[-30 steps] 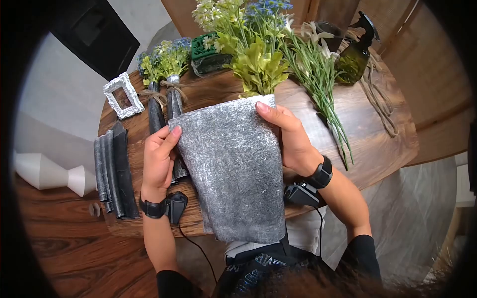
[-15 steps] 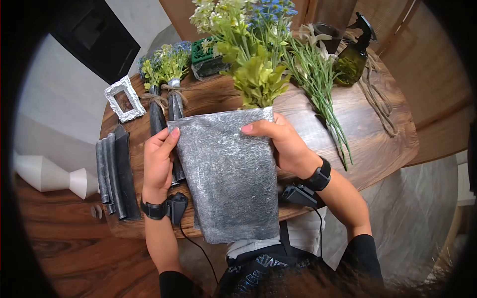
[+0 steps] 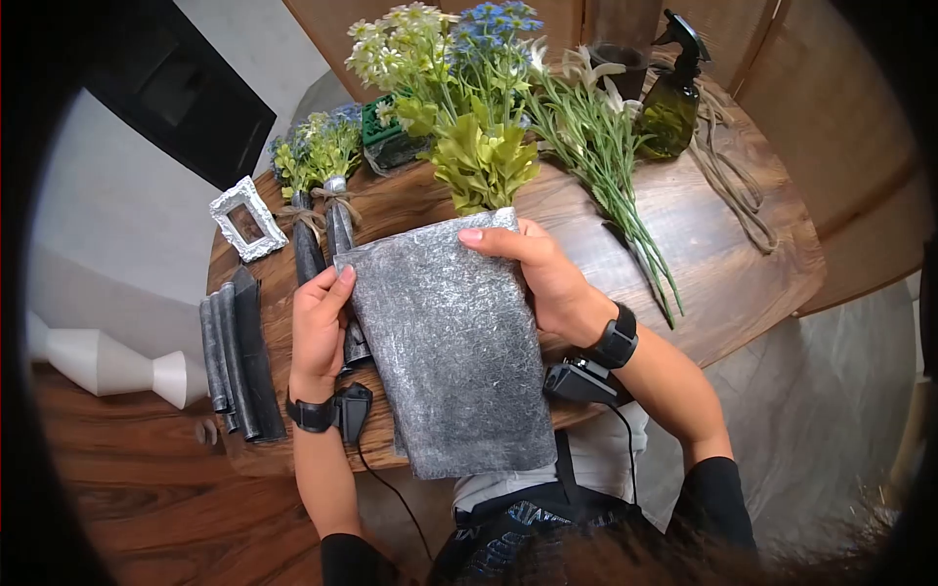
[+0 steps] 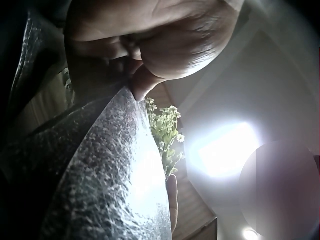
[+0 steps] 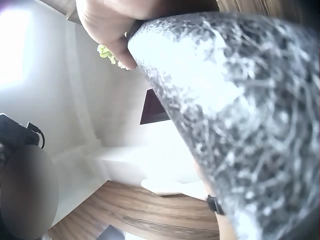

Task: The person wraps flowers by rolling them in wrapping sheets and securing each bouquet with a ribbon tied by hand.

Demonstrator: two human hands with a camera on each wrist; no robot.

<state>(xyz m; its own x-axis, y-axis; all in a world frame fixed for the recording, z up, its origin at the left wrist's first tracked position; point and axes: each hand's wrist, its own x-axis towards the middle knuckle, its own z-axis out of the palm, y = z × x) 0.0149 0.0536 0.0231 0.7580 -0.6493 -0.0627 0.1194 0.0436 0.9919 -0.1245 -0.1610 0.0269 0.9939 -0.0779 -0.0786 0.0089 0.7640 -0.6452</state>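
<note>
Above the counter, the silver wrapping sheet hangs between both grips: left hand pinching one edge, right hand the other. The light pinches could let it slip and crease.

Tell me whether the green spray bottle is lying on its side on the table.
No, the green spray bottle stands upright at the far edge of the wooden table, its black trigger head on top, beside the flower stems.

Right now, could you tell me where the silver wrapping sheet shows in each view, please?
Head: silver wrapping sheet, centre, between both hands.
Left wrist: sheet, lower left, below the left hand.
Right wrist: sheet, right side.
Shared landmark: the green flowers behind its top edge.
</note>
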